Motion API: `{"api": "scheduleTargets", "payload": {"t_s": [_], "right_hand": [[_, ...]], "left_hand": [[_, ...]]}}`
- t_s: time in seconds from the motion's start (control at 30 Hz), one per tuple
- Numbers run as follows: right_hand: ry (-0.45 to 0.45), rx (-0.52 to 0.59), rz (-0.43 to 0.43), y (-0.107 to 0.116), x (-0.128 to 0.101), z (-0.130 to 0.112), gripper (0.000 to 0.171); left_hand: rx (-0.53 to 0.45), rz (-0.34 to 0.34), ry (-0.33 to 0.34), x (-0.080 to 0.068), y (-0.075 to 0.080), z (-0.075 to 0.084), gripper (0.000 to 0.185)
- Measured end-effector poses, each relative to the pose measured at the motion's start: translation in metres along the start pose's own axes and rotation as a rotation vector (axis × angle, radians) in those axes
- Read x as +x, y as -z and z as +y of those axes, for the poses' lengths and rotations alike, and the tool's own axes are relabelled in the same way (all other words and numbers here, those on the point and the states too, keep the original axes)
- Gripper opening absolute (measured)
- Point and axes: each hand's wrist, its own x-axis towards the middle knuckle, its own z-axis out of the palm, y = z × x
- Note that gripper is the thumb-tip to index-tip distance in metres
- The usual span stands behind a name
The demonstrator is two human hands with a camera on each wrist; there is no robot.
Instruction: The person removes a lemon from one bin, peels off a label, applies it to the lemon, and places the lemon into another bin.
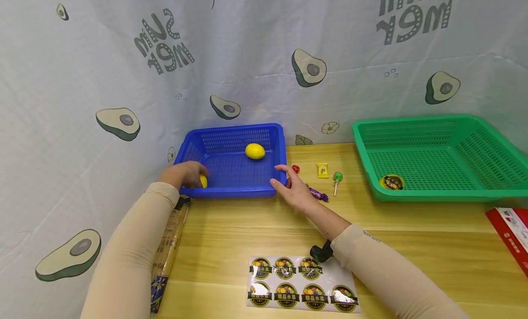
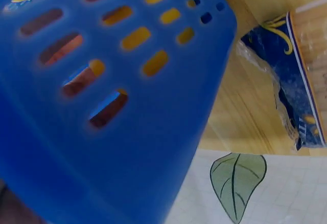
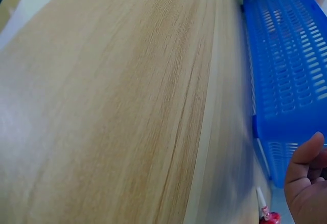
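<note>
The person's left hand [image 1: 184,173] reaches over the near left corner of the blue basket [image 1: 231,190], its fingers curled round a yellow lemon [image 1: 202,181] just inside that corner. A second lemon [image 1: 255,151] lies loose on the basket floor toward the far wall, well apart from the first. The right hand [image 1: 294,190] is at the basket's near right corner, thumb and fingers spread fairly wide, with fingertips touching the outside of the wall; it grips nothing. In the right wrist view the thumb [image 3: 305,158] sits close against the blue corner.

The basket stands at the far left of the wooden table [image 1: 412,227], against the avocado-print cloth [image 1: 123,80]. Just right of the right hand lie sweets: a red candy [image 1: 295,169], a purple-wrapped candy [image 1: 318,194], a yellow packet [image 1: 322,170] and a green lollipop [image 1: 337,178]. A green basket [image 1: 433,197] stands at the far right, holding a round sticker [image 1: 392,182]. A sticker sheet [image 1: 303,286] lies at the near edge, and a wrapped package [image 1: 168,250] lies near left
</note>
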Motion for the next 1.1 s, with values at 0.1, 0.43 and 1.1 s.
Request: {"api": "scheduleTargets", "payload": {"t_s": [0.1, 0.43, 1.1], "right_hand": [[0.003, 0.003, -0.002, 0.000, 0.001, 0.001, 0.053], [-0.002, 0.008, 0.004, -0.002, 0.001, 0.000, 0.052], [-0.006, 0.001, 0.003, -0.001, 0.000, 0.000, 0.052]], "left_hand": [[0.022, 0.027, -0.020, 0.004, 0.001, -0.003, 0.055], [-0.008, 0.339, -0.179, -0.014, 0.019, 0.010, 0.055], [-0.456, 0.751, -0.346, -0.095, -0.033, 0.077, 0.065]]}}
